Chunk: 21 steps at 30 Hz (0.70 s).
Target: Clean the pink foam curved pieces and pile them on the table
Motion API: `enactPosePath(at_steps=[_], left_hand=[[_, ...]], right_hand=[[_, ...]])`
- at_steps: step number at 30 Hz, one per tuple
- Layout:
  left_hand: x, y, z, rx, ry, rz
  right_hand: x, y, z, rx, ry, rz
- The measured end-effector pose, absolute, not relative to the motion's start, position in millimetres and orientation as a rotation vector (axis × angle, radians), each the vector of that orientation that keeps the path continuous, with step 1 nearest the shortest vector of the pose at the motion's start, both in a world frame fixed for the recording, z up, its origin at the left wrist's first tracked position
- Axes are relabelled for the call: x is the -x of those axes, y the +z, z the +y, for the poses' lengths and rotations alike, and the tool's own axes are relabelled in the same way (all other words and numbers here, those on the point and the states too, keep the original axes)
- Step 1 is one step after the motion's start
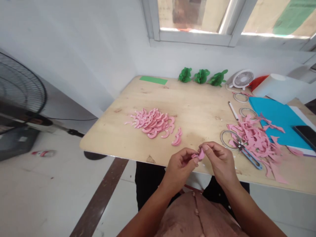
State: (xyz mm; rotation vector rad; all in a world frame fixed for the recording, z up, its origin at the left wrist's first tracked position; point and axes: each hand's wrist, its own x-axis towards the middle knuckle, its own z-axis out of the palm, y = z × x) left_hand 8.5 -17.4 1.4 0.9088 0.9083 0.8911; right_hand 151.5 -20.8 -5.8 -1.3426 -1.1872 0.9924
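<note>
Over the front edge of the table, my left hand (181, 164) is closed on a small curved pink paper piece (201, 155). My right hand (220, 161) pinches the other end of the same piece between thumb and forefinger. A few curved pink pieces (177, 138) lie just beyond my left hand. Farther left spreads a large pile of curved pink paper pieces (153, 121), some with pale ends. To the right of my right hand rest blue-handled snips (249, 156), lying partly on a heap of pink paper scraps (256, 136).
Three green paper shapes (201, 76) and a small white fan (243, 79) stand along the wall. A green strip (153, 80), a white pen (233, 111), tape rings (248, 113), blue sheets (278, 118) and a phone (306, 135) lie on the wooden table (113, 135). A floor fan (22, 89) stands left.
</note>
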Motion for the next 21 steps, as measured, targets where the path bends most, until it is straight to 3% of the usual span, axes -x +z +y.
enactPosePath(at_steps=[21], left_hand=[[-6.0,-3.1,-14.5,-0.972,0.932,0.962]], right_hand=[[-152.3,-0.6,-20.1,1.342,1.019,-1.227]])
